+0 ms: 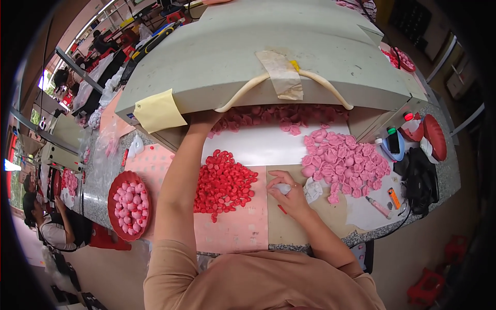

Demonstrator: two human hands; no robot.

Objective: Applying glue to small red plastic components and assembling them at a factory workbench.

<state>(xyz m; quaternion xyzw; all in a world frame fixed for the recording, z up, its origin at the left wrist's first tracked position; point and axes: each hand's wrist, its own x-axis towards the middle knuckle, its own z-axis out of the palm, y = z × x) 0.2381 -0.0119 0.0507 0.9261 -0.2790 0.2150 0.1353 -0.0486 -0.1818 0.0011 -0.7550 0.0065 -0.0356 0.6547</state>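
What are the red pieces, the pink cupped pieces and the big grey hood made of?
Red pieces: likely plastic, glossy, judging by bright highlights.
Pink cupped pieces: perhaps soft plastic or rubber, satiny; thin curled edges hint at this, not conclusively.
Grey hood: probably painted metal, low sheen; smooth, scuffed panels.

The view comes from a wide fisheye camera worn on the head, the left of a side-by-side pair. It sits above the wearer's brown shirt (279, 276), facing down and forward across the worktable (445, 178). The right hand (290, 196) lies at close range below the lens; the grey cabinet (206, 62) fills the upper middle. Edges bow toward a dark round rim. Coverage extends left to a person (57, 225) and lower right to a red stool (426, 287).
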